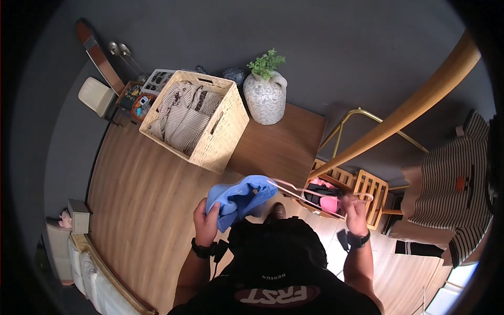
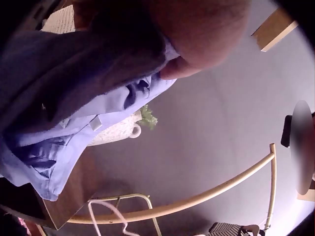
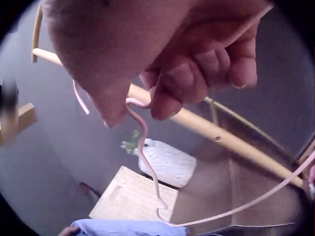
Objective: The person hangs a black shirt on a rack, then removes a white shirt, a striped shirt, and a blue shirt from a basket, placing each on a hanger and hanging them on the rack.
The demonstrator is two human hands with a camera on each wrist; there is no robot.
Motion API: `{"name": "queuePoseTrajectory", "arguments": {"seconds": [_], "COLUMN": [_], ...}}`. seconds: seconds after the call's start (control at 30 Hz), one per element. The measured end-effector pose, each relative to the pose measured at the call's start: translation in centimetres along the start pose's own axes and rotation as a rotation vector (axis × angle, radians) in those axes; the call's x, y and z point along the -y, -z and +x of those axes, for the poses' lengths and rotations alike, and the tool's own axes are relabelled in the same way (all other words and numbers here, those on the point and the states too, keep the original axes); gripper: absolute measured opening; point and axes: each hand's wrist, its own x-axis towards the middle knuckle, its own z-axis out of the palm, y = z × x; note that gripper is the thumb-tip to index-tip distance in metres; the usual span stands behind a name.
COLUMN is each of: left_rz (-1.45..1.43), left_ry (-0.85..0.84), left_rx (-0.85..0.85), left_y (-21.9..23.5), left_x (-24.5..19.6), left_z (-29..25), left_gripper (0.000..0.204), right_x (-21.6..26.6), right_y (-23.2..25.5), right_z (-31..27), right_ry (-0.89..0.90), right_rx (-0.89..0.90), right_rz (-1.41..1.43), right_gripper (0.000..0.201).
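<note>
In the head view the left hand [image 1: 206, 220] grasps a bunched blue garment [image 1: 240, 197] at about 7 o'clock from the wicker basket [image 1: 223, 134], which holds striped cloth. The left wrist view shows only this blue fabric close up (the fingers are mostly hidden there), with the white vase [image 2: 115, 132] behind it. To the right, the right hand [image 1: 354, 212] pinches the hook of a thin pink hanger [image 1: 310, 192]; the right wrist view shows what the head view does not, the fingers [image 3: 170, 96] curled around the twisted wire. The floor is wooden, the wall dark grey, and a striped shirt [image 1: 454, 178] hangs at 3 o'clock.
</note>
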Motion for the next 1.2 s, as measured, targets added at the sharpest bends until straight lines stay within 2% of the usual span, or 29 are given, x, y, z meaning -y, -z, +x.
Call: {"name": "queuePoseTrajectory", "arguments": {"seconds": [0.1, 0.17, 0.23, 0.33, 0.43, 0.5, 0.57, 0.63, 0.7, 0.8, 0.87, 0.93, 1.0, 1.07, 1.2], "left_rz": [-0.048, -0.076, -0.102, -0.131, -0.180, -0.269, -0.380, -0.464, -0.518, -0.520, -0.482, -0.434, -0.378, -0.194, 0.106], "left_ry": [-0.009, -0.020, -0.018, -0.017, -0.013, 0.033, 0.045, 0.064, 0.087, 0.111, 0.103, 0.096, 0.086, 0.009, -0.105], "left_rx": [0.031, 0.020, 0.013, 0.007, 0.008, 0.011, 0.004, 0.008, 0.023, 0.063, 0.070, 0.063, 0.036, 0.039, -0.013], "left_y": [-0.7, -0.8, -0.6, -0.1, 0.3, 0.3, 0.5, 0.8, 1.1, 1.1, 0.8, 0.2, -0.6, -0.6, -0.8], "left_x": [-2.0, -2.8, -3.7, -4.7, -5.3, -5.9, -6.3, -6.9, -7.6, -7.7, -7.4, -7.5, -8.1, -7.4, -5.3], "left_z": [0.0, -0.1, -0.3, -0.5, -0.8, -1.0, -0.9, -0.7, -0.6, -0.3, -0.2, -0.1, 0.1, 0.5, 0.7], "left_gripper": [0.015, 0.015, 0.015, 0.017, 0.022, 0.027, 0.031, 0.035, 0.037, 0.038, 0.038, 0.036, 0.031, 0.024, 0.015], "right_x": [2.3, 3.4, 6.0, 8.0, 9.2, 7.8, 6.3, 4.1, 3.3, 1.8, -0.5, -2.0, -2.6, -2.2, -2.1], "right_y": [-4.6, -7.5, -9.3, -11.4, -12.9, -14.0, -14.8, -15.4, -15.4, -15.1, -14.6, -13.9, -13.5, -13.1, -11.7], "right_z": [3.0, 4.9, 6.1, 7.3, 8.1, 8.5, 8.2, 8.2, 7.5, 6.8, 6.7, 7.0, 6.2, 5.3, 4.5], "right_ry": [-0.062, -0.068, -0.021, 0.000, 0.062, 0.043, -0.051, 0.016, 0.082, 0.047, -0.054, 0.038, 0.021, -0.037, 0.000], "right_rx": [-0.039, 0.079, 0.225, 0.330, 0.385, 0.411, 0.478, 0.509, 0.434, 0.424, 0.498, 0.564, 0.541, 0.513, 0.417], "right_rz": [0.456, 0.814, 0.946, 1.137, 1.113, 1.039, 0.939, 0.781, 0.616, 0.530, 0.568, 0.444, 0.413, 0.425, 0.422], "right_gripper": [0.023, 0.024, 0.036, 0.036, 0.036, 0.035, 0.036, 0.035, 0.033, 0.034, 0.034, 0.034, 0.035, 0.033, 0.028]}}
